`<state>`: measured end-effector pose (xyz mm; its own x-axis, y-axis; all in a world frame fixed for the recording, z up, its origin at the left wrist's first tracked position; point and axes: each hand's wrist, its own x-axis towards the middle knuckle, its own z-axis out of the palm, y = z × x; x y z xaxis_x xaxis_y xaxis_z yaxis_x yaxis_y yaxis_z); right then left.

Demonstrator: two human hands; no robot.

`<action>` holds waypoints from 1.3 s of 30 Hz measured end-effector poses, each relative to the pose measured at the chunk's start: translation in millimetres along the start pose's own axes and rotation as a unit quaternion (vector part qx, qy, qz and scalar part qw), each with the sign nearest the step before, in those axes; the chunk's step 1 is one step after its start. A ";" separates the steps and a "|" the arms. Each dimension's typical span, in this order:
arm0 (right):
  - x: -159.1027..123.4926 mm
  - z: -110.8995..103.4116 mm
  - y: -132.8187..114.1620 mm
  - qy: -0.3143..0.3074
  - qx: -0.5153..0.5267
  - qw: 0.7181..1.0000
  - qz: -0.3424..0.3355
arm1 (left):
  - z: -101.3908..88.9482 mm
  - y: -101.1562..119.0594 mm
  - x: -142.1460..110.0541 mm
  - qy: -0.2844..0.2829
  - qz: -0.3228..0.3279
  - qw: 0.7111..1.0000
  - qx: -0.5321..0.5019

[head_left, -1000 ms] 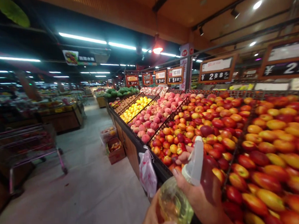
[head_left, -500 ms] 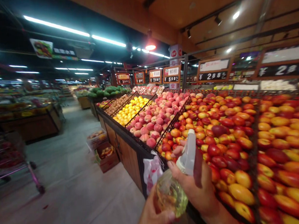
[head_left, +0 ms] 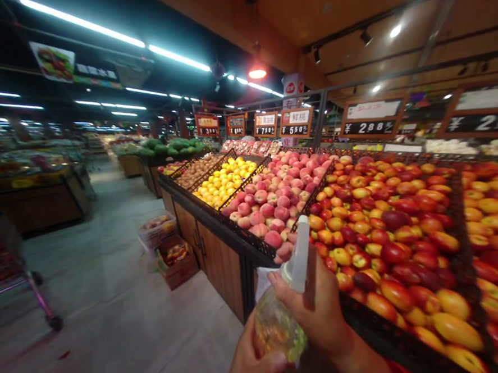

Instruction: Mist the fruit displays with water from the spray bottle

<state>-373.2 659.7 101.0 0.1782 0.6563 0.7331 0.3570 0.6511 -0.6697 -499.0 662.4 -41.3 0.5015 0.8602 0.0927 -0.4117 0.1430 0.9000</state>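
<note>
A clear spray bottle (head_left: 278,325) with a white trigger head (head_left: 300,256) is held low in front of me, its nozzle pointing up and away. My right hand (head_left: 322,311) is wrapped around its neck and trigger. My left hand (head_left: 247,366) cups the round bottom of the bottle from below. Both hands hover at the near edge of a sloped fruit stand (head_left: 230,235), just above red and yellow nectarines (head_left: 379,240) and beside pink peaches (head_left: 275,202).
Yellow fruit (head_left: 227,182) and green melons (head_left: 170,146) lie farther along the stand, under price signs (head_left: 296,121). Boxes of fruit (head_left: 171,256) sit on the floor by the stand. A shopping cart (head_left: 9,268) stands at left; the aisle (head_left: 113,307) runs between.
The view has swung right and nearer the stand, so the cart and boxes slid left. Both hands keep the same hold on the bottle, which drifted slightly left in view.
</note>
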 end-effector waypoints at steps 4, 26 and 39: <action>1.2 26.1 -0.5 -0.033 -0.005 0.999 -0.008 | -26.3 2.9 -8.0 -0.004 -0.008 1.000 0.010; 70.4 92.3 58.0 -0.022 0.091 0.996 -0.008 | -104.5 42.6 69.2 0.054 0.012 0.997 0.061; 160.2 80.2 120.4 0.079 0.024 0.997 -0.002 | -95.0 89.4 194.0 -0.002 -0.009 0.999 0.040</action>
<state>-375.1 873.9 128.3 0.3212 0.5877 0.7426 0.3143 0.6735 -0.6690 -510.8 888.6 16.7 0.5117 0.8555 0.0790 -0.3417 0.1183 0.9323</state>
